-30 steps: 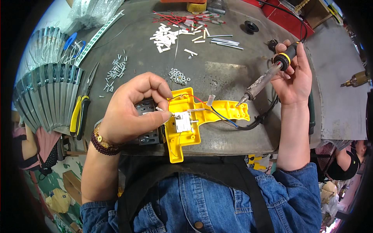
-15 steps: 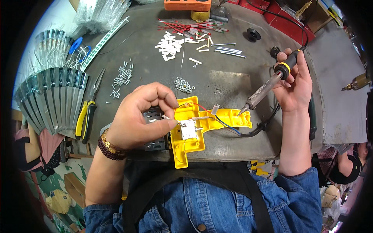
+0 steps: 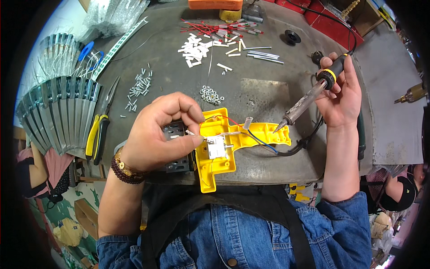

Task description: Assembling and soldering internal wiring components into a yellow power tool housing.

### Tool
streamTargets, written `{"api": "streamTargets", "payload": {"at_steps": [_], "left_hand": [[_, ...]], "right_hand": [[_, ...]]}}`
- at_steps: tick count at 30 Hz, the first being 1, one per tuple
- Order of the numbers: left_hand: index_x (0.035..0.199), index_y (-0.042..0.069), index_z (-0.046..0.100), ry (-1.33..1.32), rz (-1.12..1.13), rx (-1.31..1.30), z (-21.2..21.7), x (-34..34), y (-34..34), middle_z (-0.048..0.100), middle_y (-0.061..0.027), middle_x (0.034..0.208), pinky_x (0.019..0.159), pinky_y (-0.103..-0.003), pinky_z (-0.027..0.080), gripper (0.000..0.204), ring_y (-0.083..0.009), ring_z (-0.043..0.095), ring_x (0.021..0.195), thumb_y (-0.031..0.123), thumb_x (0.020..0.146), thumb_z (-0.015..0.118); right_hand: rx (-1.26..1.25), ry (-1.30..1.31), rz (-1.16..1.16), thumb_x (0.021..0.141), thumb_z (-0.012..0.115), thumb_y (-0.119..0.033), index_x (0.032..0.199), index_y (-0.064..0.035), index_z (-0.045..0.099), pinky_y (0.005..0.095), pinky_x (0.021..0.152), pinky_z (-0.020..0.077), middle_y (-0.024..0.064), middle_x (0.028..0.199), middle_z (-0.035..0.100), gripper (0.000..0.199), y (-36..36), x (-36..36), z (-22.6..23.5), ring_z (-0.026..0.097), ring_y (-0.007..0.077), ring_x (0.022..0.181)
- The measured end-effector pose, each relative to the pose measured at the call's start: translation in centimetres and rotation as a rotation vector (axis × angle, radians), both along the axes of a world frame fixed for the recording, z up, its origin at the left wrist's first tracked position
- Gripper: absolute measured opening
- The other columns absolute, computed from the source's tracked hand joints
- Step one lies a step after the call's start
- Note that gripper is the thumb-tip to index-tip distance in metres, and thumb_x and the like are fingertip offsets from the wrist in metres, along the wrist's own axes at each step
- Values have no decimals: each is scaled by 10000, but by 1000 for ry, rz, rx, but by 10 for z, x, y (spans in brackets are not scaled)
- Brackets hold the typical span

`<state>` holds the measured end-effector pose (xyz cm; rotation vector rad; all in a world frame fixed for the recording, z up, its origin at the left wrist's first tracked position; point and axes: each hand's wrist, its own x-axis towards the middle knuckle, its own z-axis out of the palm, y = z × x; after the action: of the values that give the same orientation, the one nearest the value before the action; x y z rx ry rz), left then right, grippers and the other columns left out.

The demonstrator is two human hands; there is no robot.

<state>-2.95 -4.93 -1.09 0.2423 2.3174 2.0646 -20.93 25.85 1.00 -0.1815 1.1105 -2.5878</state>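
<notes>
A yellow plastic housing half with a handle point(image 3: 219, 168) lies open in front of me. In it sits a small white switch-like block point(image 3: 217, 147), with red and blue wires point(image 3: 257, 140) running to a black cable point(image 3: 293, 154). My left hand point(image 3: 161, 134) bends over the housing's left side, thumb and forefinger pinched around a thin wire end beside the block. Behind that hand, a slotted dark metal part point(image 3: 175, 154) is partly hidden. My right hand point(image 3: 341, 96) holds a soldering iron point(image 3: 309, 101) by its black and yellow handle, its tip just above the housing's handle end.
Screws point(image 3: 139, 85), nuts point(image 3: 211, 95), white sleeves point(image 3: 195, 50), red-wired indicator lights point(image 3: 228, 29) and metal rods point(image 3: 265, 55) lie across the table. Yellow-handled pliers point(image 3: 99, 134) and fanned metal strips point(image 3: 58, 112) are at left. A black spool point(image 3: 292, 37) stands far right.
The view has shifted slightly, so the table things appear a little higher. Both hands keep nearly the same pose; the soldering iron has barely moved.
</notes>
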Motion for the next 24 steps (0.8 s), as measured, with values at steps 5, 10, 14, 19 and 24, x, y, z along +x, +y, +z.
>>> {"api": "streamTargets", "payload": {"at_steps": [5, 10, 14, 19, 24], "left_hand": [[1025, 3, 589, 23, -7, -21, -2, 0, -1, 591, -7, 959, 829, -218, 483, 277, -59, 607, 860, 8, 787, 730], [1009, 7, 599, 11, 1, -28, -1, 0, -1, 595, -8, 954, 823, -220, 483, 264, -62, 608, 850, 17, 784, 736], [973, 19, 616, 15, 17, -39, -1, -1, 0, 605, -6, 919, 817, -232, 476, 243, -72, 612, 834, 36, 772, 751], [917, 49, 639, 30, 42, -153, 1, -2, 0, 621, -2, 884, 840, -269, 460, 218, -97, 617, 832, 77, 746, 771], [891, 52, 660, 170, 8, -292, -1, -3, -5, 644, -20, 897, 859, -301, 457, 199, -136, 614, 903, 97, 732, 772]], "right_hand": [[-2, -1, -3, 984, 605, -361, 1088, -24, 592, 199, 462, 363, 120, 995, 646, 353, -1, 1, 1, 451, 55, 525], [-8, 4, 3, 986, 603, -362, 1089, -20, 590, 198, 463, 364, 121, 993, 646, 358, -1, 1, 0, 452, 54, 523], [3, 4, 0, 986, 602, -360, 1094, -22, 590, 197, 463, 366, 118, 995, 648, 355, 0, 0, 0, 455, 54, 525], [-8, 5, -7, 985, 604, -357, 1097, -26, 591, 196, 465, 367, 113, 996, 649, 349, 4, -1, 2, 453, 53, 528], [-5, 9, -34, 988, 599, -355, 1099, -25, 589, 199, 471, 364, 127, 1007, 644, 348, -1, 2, 4, 444, 55, 527]]}}
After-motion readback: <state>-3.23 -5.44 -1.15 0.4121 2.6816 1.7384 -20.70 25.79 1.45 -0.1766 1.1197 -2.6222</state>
